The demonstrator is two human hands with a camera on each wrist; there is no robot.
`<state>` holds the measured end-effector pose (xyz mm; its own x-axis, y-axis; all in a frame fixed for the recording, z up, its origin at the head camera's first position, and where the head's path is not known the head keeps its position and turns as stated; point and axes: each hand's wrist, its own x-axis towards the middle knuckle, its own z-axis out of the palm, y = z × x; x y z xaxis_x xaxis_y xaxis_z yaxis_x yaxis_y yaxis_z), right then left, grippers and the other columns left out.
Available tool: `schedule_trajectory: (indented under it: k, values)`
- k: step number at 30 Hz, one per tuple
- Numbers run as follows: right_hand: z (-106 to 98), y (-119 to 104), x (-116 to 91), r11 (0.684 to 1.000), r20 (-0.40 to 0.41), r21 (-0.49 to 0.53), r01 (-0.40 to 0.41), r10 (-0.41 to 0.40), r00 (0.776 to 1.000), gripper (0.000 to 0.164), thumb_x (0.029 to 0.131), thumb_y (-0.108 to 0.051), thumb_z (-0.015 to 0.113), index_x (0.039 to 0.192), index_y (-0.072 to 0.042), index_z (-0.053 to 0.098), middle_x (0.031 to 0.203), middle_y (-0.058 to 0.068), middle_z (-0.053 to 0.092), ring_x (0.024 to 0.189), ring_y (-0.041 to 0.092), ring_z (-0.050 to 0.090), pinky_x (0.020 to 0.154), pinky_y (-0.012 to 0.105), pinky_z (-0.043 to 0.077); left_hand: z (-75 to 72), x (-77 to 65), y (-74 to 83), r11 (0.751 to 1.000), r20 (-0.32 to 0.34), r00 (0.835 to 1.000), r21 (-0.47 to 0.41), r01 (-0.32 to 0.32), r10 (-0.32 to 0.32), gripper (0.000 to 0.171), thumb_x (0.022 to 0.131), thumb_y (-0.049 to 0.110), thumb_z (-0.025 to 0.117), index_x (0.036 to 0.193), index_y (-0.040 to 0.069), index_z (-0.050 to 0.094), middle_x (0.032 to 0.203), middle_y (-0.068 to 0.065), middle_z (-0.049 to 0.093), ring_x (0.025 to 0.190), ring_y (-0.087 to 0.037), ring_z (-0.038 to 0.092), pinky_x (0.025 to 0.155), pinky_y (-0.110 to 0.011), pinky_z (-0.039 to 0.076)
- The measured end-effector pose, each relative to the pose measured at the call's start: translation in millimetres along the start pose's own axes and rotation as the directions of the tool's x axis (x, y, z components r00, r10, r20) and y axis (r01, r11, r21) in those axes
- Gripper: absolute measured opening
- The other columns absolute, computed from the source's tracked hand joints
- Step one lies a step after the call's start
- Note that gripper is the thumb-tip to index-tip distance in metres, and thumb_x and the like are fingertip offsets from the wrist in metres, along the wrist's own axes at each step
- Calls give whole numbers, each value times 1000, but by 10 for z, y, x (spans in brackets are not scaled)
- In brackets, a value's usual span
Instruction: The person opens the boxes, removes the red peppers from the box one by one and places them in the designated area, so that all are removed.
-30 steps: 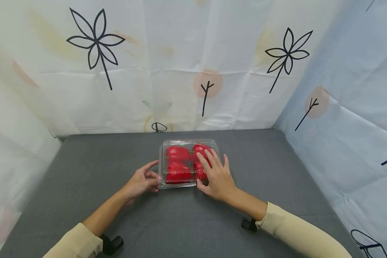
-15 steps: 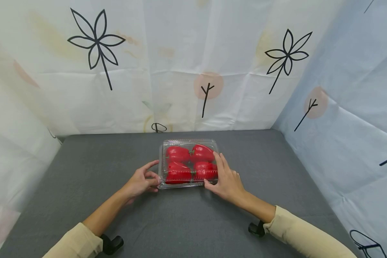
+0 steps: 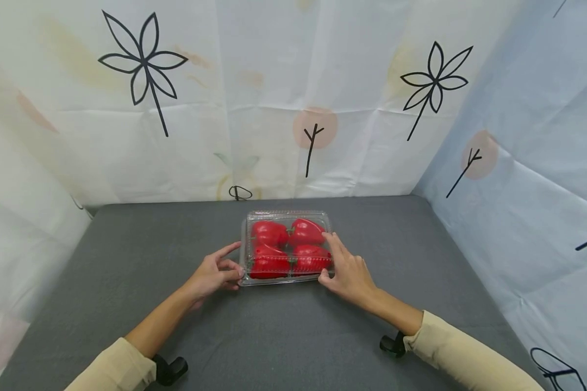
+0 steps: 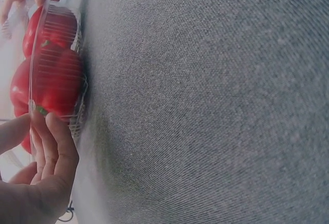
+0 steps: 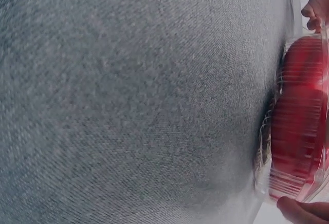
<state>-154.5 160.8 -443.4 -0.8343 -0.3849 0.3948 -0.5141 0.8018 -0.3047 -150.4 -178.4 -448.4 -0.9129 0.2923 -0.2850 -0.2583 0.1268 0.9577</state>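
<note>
A clear plastic clamshell container (image 3: 288,214) stands on the grey table toward the back middle, its lid down over several red bell peppers (image 3: 270,233). My left hand (image 3: 217,274) pinches the rim at its front left corner, thumb and fingertips on either side of the edge in the left wrist view. At the opposite corner, my right hand (image 3: 349,274) holds the right side, with the thumb at the front rim and the fingers along the right edge. The right wrist view catches the ribbed side wall (image 5: 288,190) and my thumb at the rim; the other right fingers are hidden there.
Grey cloth covers the table (image 3: 283,336). White fabric (image 3: 264,108) with line-drawn flowers rises behind the back edge, and more hangs at the left and right sides (image 3: 543,163). Black straps (image 3: 393,345) sit at both wrists.
My right hand has slid from over the lid to the right, onto the container's right front corner. The left hand stays at the left corner, and the container has hardly moved.
</note>
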Motion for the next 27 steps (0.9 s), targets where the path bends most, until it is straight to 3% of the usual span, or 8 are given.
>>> schedule_trajectory:
  k: [9,12,14,16,27]
  values:
    - [-14,47,-10,999,-33,26,42,-41,999,79,70,1,67,145,-7,43,139,25,54,46,0,19,39,17,20,-27,-2,10,1000,-3,1000,-14,8,-9,77,93,2,66,158,14,27,98,-12,64,84,-21,64,76,-37,60]
    - [-18,91,-25,997,-68,29,76,-74,995,77,67,4,65,141,-5,47,103,13,71,47,0,26,40,17,25,-46,-16,19,1000,4,1000,-3,4,-4,77,93,2,66,158,13,25,99,-12,64,83,-21,63,77,-38,60]
    - [-22,123,-32,995,-85,22,95,-93,992,75,66,4,66,139,-4,49,79,2,67,49,0,33,41,18,27,-61,-29,30,1000,19,1000,10,0,0,77,94,3,66,158,12,24,99,-12,64,85,-21,63,79,-38,60]
    - [-25,149,-32,994,-88,15,109,-108,990,74,66,2,66,138,-3,50,66,-6,56,50,1,38,42,19,28,-71,-36,42,1000,29,1000,8,1,-2,78,94,4,66,158,11,23,100,-11,64,86,-21,63,79,-38,60]
    - [-74,161,-21,995,-42,17,93,-93,995,69,69,-4,63,138,-4,52,74,-3,62,47,1,31,41,19,21,-65,-12,60,1000,18,1000,-31,-5,6,79,91,0,67,157,8,25,109,-13,62,89,-20,63,81,-38,60]
